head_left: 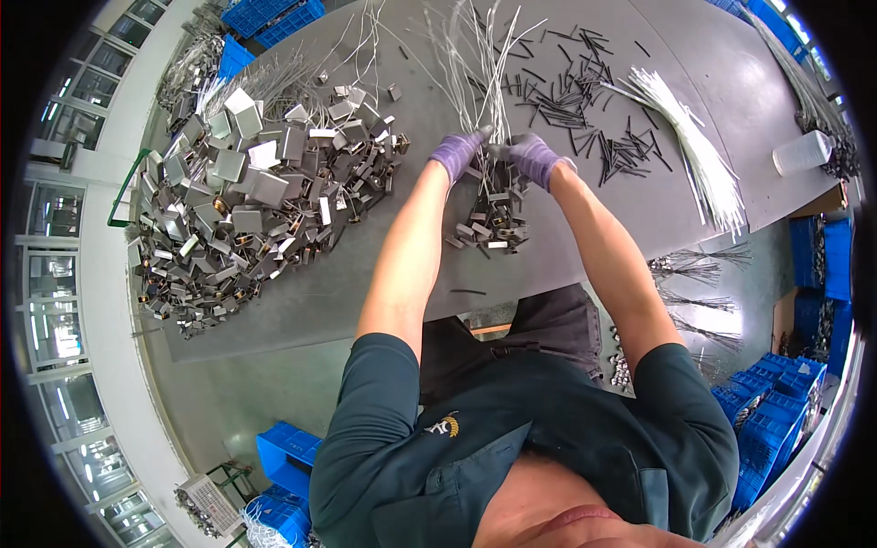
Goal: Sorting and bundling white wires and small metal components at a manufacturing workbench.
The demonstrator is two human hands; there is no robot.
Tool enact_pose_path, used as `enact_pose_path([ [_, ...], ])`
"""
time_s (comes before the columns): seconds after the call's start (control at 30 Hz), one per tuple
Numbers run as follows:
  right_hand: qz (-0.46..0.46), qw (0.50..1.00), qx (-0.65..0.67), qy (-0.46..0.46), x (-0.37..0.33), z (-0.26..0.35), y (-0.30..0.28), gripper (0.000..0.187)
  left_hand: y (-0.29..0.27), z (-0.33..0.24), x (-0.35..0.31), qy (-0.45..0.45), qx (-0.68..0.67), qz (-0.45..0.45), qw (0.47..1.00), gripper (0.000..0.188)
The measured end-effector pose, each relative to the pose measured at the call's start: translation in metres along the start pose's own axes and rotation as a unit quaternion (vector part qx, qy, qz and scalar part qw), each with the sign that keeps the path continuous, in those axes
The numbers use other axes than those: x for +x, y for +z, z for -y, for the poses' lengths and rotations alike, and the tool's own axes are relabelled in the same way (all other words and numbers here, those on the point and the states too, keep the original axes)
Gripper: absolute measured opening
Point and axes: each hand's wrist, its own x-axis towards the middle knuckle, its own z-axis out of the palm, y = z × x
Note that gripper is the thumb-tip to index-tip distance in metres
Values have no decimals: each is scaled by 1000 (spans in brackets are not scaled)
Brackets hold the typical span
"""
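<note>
Both my hands wear purple-and-grey gloves and meet at a bundle of thin whitish wires (475, 87) over the grey table. My left hand (461, 151) is closed round the bundle from its left side. From the right, my right hand (537, 157) has its fingers curled round the same wires, close to the left fingertips. The loose wire ends fan out toward the far edge. Below my hands, small metal-cased parts (493, 219) hang together at the near end of the wires and rest on the table. The fingers hide where the wires are gripped.
A large heap of grey metal-cased parts (247, 196) covers the table's left side. Short black tubes (571, 96) lie scattered to the right, beside a bundle of white sleeves (690, 142). A translucent bottle (802, 153) lies near the right edge. Blue crates (776, 402) stand on the floor.
</note>
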Motion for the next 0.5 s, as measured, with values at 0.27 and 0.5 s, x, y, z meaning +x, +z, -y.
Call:
enact_pose_path([
  [0.27, 128, 984, 98, -73, -24, 11, 18, 27, -3, -21, -37, 4, 63, 29, 998, 68],
  [0.5, 66, 948, -189, -246, -60, 20, 52, 52, -28, -46, -53, 9, 279, 62, 958, 29],
])
